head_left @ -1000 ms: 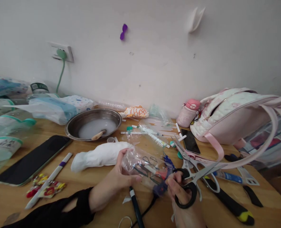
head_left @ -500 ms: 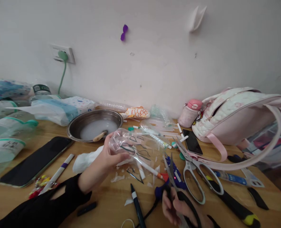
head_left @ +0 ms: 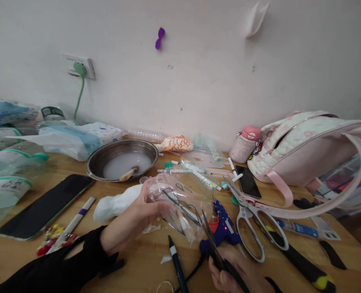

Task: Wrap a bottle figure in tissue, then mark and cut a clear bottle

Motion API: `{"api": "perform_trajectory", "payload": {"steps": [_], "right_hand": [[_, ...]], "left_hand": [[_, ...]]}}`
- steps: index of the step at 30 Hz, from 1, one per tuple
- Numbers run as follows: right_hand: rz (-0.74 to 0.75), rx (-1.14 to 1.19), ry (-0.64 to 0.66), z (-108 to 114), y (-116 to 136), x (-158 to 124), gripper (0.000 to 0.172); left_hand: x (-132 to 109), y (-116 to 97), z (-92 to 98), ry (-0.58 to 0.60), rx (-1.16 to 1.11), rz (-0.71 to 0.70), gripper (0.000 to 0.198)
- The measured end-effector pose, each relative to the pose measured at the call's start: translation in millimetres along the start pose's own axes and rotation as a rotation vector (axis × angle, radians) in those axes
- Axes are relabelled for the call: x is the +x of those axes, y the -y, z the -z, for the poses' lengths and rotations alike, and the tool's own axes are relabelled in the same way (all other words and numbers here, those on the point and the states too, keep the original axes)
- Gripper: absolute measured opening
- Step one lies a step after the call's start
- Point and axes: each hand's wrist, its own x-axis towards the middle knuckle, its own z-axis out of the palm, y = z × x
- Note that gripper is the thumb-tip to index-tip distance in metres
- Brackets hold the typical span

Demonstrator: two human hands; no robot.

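Note:
My left hand [head_left: 150, 207] grips a clear plastic piece [head_left: 183, 199], which looks cut from a bottle and carries dark drawn outlines. In my right hand [head_left: 229, 266] is a pair of black-handled scissors [head_left: 213, 240], its blades pointing up and left at the right edge of the plastic. Whether the blades touch the plastic I cannot tell. Just behind the scissors lies a blue glue gun [head_left: 225, 224] with a small red light. A dark marker pen [head_left: 177, 262] rests uncapped on the table below the plastic. White scraps [head_left: 166, 259] are scattered nearby.
A metal bowl [head_left: 92, 171] of cloudy liquid stands behind my left hand. Grey-handled scissors [head_left: 247, 219] and a yellow-black tool [head_left: 305, 266] lie right. Left are a phone [head_left: 46, 205] and plastic bottles [head_left: 6, 187]. A pink bag [head_left: 296, 150] and pink flask [head_left: 244, 146] stand back right.
The plastic piece has turned and shifted slightly to the right in my left hand. My right hand's scissors have tilted, and their blades are closer together.

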Motion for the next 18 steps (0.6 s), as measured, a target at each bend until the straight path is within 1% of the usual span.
{"api": "perform_trajectory", "payload": {"steps": [2, 5, 8, 10, 13, 18], "right_hand": [[-0.006, 0.001, 0.005, -0.2, -2.6, -0.1, 0.065], [-0.021, 0.021, 0.011, 0.9, -3.4, -0.9, 0.064], [-0.042, 0.048, 0.037, 1.1, -0.3, -0.9, 0.069], [-0.052, 0.069, 0.067, -0.1, 1.9, -0.8, 0.071], [-0.027, 0.092, 0.078, -1.5, 2.0, -1.1, 0.070], [0.021, 0.104, 0.060, -0.5, -3.9, -1.0, 0.066]], "left_hand": [[-1.1, 1.1, -2.1, -0.027, -0.004, 0.017, 0.057], [-0.9, 4.3, -2.6, -0.017, -0.035, 0.037, 0.050], [-0.5, 7.0, -2.6, -0.003, -0.085, 0.051, 0.048], [-0.9, 7.2, -3.5, -0.024, -0.103, 0.064, 0.049], [-2.6, 6.2, -5.6, -0.072, -0.110, 0.099, 0.049], [-4.6, 7.6, -5.6, -0.052, -0.133, 0.110, 0.049]]}}
